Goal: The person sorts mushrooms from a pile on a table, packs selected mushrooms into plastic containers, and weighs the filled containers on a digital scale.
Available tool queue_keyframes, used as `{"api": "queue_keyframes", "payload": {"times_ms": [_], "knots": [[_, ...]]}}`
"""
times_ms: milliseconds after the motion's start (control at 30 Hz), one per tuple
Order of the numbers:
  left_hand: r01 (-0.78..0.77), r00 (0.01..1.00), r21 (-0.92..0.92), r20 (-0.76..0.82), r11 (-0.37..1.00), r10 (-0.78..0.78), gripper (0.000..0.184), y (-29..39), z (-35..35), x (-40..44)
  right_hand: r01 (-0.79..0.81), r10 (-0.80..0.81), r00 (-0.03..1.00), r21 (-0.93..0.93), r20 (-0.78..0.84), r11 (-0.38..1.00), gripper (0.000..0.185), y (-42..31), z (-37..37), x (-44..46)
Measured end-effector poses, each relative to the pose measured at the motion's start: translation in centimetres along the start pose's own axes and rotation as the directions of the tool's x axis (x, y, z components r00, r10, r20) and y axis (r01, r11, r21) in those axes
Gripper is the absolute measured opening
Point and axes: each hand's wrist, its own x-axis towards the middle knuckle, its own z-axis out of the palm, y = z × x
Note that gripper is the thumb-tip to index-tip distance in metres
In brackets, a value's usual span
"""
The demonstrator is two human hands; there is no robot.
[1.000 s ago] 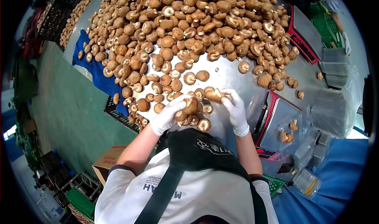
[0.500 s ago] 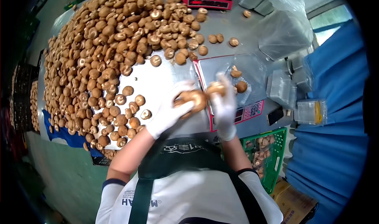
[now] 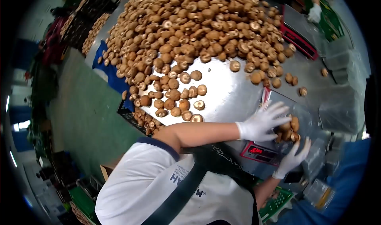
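My left hand (image 3: 262,124), in a white glove, reaches across with its fingers spread beside and partly over a small heap of shiitake mushrooms (image 3: 294,124). These brown mushrooms sit on the red-edged digital scale (image 3: 260,152), whose red display is lit. Any tray under them is mostly hidden. On the near right side of the heap, my right hand (image 3: 293,158), also white-gloved, has its fingers apart and holds nothing. Loose mushrooms (image 3: 199,105) lie on the metal table (image 3: 226,90) to the left of my hands.
A large mushroom pile (image 3: 190,30) covers the table's far side. Beyond it are a second red scale (image 3: 297,40) and another person's gloved hand (image 3: 314,13). Transparent plastic containers (image 3: 337,110) stand at right; a green crate (image 3: 279,203) is below my right arm.
Both hands have let go of the mushrooms they held and opened around the heap on the scale, which now has more mushrooms. My view has turned, shifting the table.
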Motion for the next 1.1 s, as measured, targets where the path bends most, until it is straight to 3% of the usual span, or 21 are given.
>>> {"api": "queue_keyframes", "payload": {"times_ms": [67,100,133,167,200,267,300,333,400,433,533,633,667,733,800,833,867,933,1000,1067,1100], "knots": [[0.120,0.990,0.096,-0.091,0.988,-0.111,0.066,-2.9,-4.4,-3.7,-0.042,0.051,0.997,0.143,-0.061,0.989,0.037,-3.1,0.0,1.1],[0.222,0.964,-0.010,-0.147,0.975,-0.221,0.064,-4.8,-6.1,-6.0,-0.064,0.071,0.997,0.224,-0.025,0.973,0.038,-5.1,0.4,1.5],[0.467,0.882,0.071,-0.110,0.882,-0.458,0.062,-5.9,-7.8,-9.0,-0.089,0.089,0.996,0.300,0.013,0.950,0.038,-7.1,1.2,1.8],[0.665,0.743,0.177,-0.065,0.725,-0.666,0.060,-7.0,-9.6,-12.0,-0.143,0.106,0.989,0.507,0.101,0.850,0.036,-9.5,2.6,1.6],[0.734,0.658,0.340,-0.143,0.588,-0.739,0.059,-8.1,-10.7,-15.1,-0.077,-0.033,0.977,0.495,0.211,0.866,0.035,-10.6,4.1,1.4],[0.653,0.737,0.440,-0.184,0.617,-0.650,0.055,-8.7,-11.9,-21.5,0.161,-0.403,0.870,0.610,0.283,0.776,0.032,-15.1,7.9,1.4],[0.643,0.739,0.423,-0.125,0.638,-0.662,0.054,-8.0,-12.7,-23.0,-0.021,-0.351,0.799,0.607,0.488,0.795,0.028,-17.7,9.9,0.9],[0.632,0.740,0.403,-0.059,0.662,-0.670,0.053,-7.1,-13.2,-23.9,0.134,-0.483,0.785,0.656,0.387,0.743,0.025,-19.7,12.9,0.2],[0.690,0.720,0.244,-0.142,0.681,-0.679,0.051,-6.2,-13.7,-24.5,-0.024,-0.490,0.692,0.695,0.530,0.718,0.024,-24.8,16.9,-1.0],[0.698,0.717,0.219,-0.225,0.682,-0.660,0.050,-6.6,-14.0,-24.7,-0.027,-0.548,0.688,0.771,0.476,0.636,0.025,-26.9,19.8,-2.5],[0.742,0.623,0.106,-0.472,0.662,-0.623,0.046,-9.5,-16.0,-23.4,0.390,-0.734,0.547,0.653,0.402,0.649,0.036,-30.8,27.3,-6.0],[0.769,0.565,0.130,-0.595,0.626,-0.571,0.046,-14.3,-18.7,-21.5,0.485,-0.719,0.385,0.535,0.579,0.691,0.040,-30.5,29.6,-7.8],[0.786,0.552,0.157,-0.611,0.597,-0.567,0.047,-15.9,-19.6,-20.7,0.465,-0.771,0.421,0.617,0.477,0.635,0.036,-29.9,29.2,-8.1],[0.809,0.571,0.232,-0.527,0.540,-0.629,0.048,-18.8,-20.7,-19.6,0.359,-0.762,0.489,0.698,0.425,0.619,0.034,-28.2,27.5,-8.0],[0.766,0.611,0.479,-0.335,0.429,-0.718,0.047,-20.3,-20.2,-19.3,0.080,-0.624,0.594,0.734,0.508,0.674,0.036,-27.1,26.2,-7.4],[0.750,0.611,0.497,-0.269,0.436,-0.745,0.045,-20.5,-19.9,-19.1,-0.280,-0.461,0.597,0.709,0.657,0.647,0.038,-26.9,26.1,-7.0],[0.724,0.644,0.495,-0.238,0.480,-0.727,0.044,-20.1,-19.4,-19.3,-0.607,-0.305,0.522,0.598,0.796,0.523,0.040,-26.8,26.0,-6.6],[0.753,0.621,0.366,-0.120,0.546,-0.775,0.043,-19.0,-18.9,-19.4,-0.770,-0.333,0.451,0.550,0.828,0.324,0.039,-26.2,27.8,-4.9],[0.789,0.615,0.090,-0.121,0.608,-0.779,0.038,-17.2,-18.5,-20.2,-0.788,-0.187,0.385,0.428,0.904,0.443,0.039,-29.6,28.3,-3.0],[0.752,0.587,-0.197,-0.236,0.629,-0.775,0.037,-16.4,-17.7,-21.7,-0.361,-0.276,0.534,0.511,0.799,0.780,0.041,-30.0,33.5,-4.3],[0.736,0.488,-0.415,-0.223,0.535,-0.844,0.036,-15.6,-18.1,-21.9,-0.019,-0.326,0.639,0.437,0.697,0.899,0.051,-31.6,34.1,-4.3]]}}
